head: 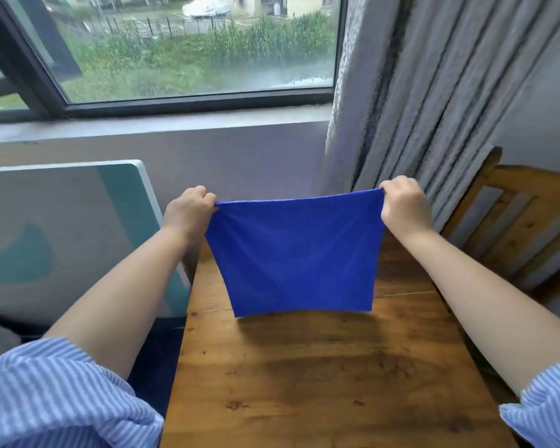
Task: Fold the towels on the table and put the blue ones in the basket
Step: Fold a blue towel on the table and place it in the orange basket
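Head view: blue towel mid-frame, stretched flat, hanging above wooden table. Left hand pinching upper left corner; right hand pinching upper right corner. Window upper left, grey curtain upper right, wooden chair at right edge.

1. A wooden table, knotted and glossy, fills the foreground.
2. Beyond the table, a dark-framed window shows wet greenery and a fence in daylight.
3. Right of the window hang grey pleated curtains.
4. Right of the table stands a wooden chair.
5. Left of the table leans a white-edged teal-and-grey panel.
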The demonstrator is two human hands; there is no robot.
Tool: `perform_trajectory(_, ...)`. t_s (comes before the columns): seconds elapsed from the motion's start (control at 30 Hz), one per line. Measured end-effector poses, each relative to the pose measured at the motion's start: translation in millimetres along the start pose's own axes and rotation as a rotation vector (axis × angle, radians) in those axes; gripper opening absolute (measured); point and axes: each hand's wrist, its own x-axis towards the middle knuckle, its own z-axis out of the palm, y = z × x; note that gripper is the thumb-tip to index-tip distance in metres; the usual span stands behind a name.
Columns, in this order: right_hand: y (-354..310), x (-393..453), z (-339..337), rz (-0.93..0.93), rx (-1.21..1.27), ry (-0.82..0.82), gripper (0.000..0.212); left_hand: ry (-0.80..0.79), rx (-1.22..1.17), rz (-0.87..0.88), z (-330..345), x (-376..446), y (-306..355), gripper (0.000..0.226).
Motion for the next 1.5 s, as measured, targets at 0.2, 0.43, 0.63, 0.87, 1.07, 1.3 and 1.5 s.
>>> perform_trajectory(0.2,9,-21,-23,0.066,-0.139,-0.244,0.028,-0.173,0.102,0.004,-5,-29,26,0.022)
perform_trajectory(0.43,27,-21,-40,0.009,-0.093,-0.108,0.027,-0.12,0.12,0.035,-15,-34,29,0.018)
perform_trajectory(0.63,31,-4,-42,0.102,-0.027,-0.238,0.029,-0.233,0.007,-0.103,-29,-21,39,0.026)
perform_trajectory(0.87,15,8,-23,0.341,0.258,-0.31,0.029,-0.342,-0.288,-0.424,-19,-4,42,0.02)
perform_trajectory(1.07,4,34,-1,0.361,0.289,-0.214,0.028,-0.093,-0.459,-0.485,-15,21,32,0.03)
perform_trajectory(1.3,-7,45,11,0.263,0.421,0.054,0.025,0.256,-0.598,-0.383,-16,21,16,0.03)
perform_trajectory(1.5,1,-6,29,0.142,0.393,0.032,0.019,0.095,-0.49,-0.311,30,-23,6,0.028)
